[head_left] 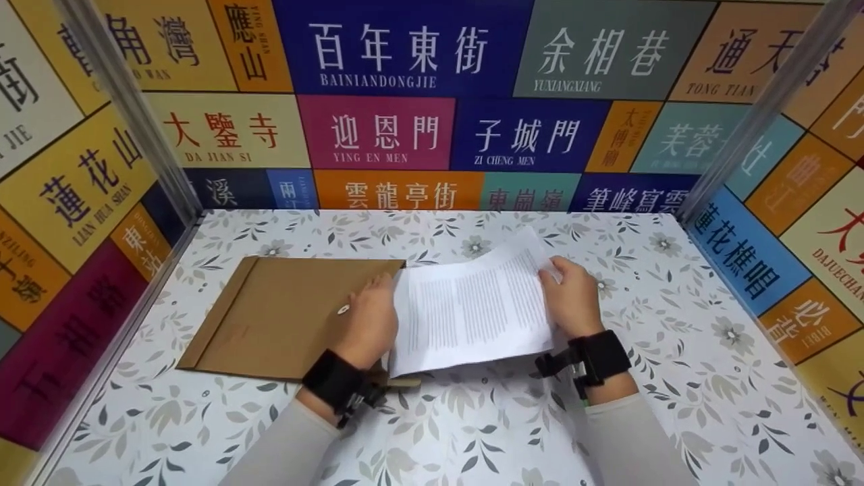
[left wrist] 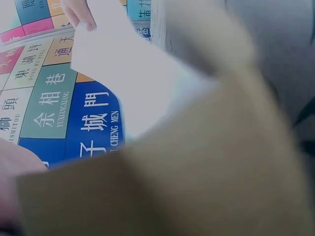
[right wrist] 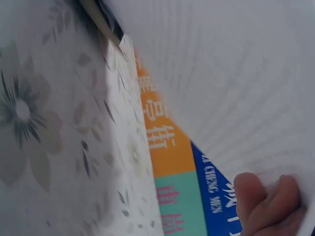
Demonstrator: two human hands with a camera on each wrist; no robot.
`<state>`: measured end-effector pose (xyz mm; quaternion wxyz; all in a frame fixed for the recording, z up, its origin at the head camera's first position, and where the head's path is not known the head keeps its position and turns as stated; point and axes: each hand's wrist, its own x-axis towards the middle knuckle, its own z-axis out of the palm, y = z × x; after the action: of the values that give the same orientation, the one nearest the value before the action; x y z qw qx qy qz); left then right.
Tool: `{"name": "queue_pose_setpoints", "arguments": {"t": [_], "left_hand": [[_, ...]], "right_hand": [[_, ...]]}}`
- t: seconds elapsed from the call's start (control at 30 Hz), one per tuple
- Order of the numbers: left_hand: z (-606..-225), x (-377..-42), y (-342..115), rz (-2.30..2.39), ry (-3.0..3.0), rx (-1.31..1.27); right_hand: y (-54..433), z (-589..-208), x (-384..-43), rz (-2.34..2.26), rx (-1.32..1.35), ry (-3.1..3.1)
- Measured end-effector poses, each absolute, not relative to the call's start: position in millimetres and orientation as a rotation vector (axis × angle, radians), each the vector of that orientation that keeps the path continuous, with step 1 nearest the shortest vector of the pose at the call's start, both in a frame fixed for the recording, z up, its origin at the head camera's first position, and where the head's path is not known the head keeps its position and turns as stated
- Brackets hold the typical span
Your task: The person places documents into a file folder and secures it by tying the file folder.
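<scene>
A brown kraft paper envelope [head_left: 270, 304] lies toward the left of the table, a small round pale clasp [head_left: 343, 310] beside the left hand. My left hand [head_left: 370, 320] grips the envelope at its right-hand, open end. Out of that end reaches a white printed sheet or thin stack of sheets [head_left: 472, 304], curved upward at the right. My right hand [head_left: 572, 297] pinches its right edge between thumb and fingers. The left wrist view has the envelope [left wrist: 221, 157] large and blurred, with the paper [left wrist: 128, 73] beyond it. Curled fingertips [right wrist: 251, 191] touch the paper in the right wrist view.
A white tablecloth [head_left: 486, 432] with grey leaves and flowers covers the table. Coloured panels with Chinese lettering [head_left: 378, 131] stand behind and on both sides, joined by metal corner posts [head_left: 152, 128]. Black straps with small cameras [head_left: 334, 381] sit on both wrists.
</scene>
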<state>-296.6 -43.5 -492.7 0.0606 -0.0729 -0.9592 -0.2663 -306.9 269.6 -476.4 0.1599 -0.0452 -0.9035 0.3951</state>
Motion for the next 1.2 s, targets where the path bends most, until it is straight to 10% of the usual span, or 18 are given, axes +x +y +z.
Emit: {"name": "queue_pose_setpoints", "arguments": {"t": [1.2], "left_hand": [[-489.5, -293.4, -37.2, -0.779, -2.945, -0.208]], "right_hand": [[214.5, -510.6, -306.7, 1.819, -0.304, -2.232]]}}
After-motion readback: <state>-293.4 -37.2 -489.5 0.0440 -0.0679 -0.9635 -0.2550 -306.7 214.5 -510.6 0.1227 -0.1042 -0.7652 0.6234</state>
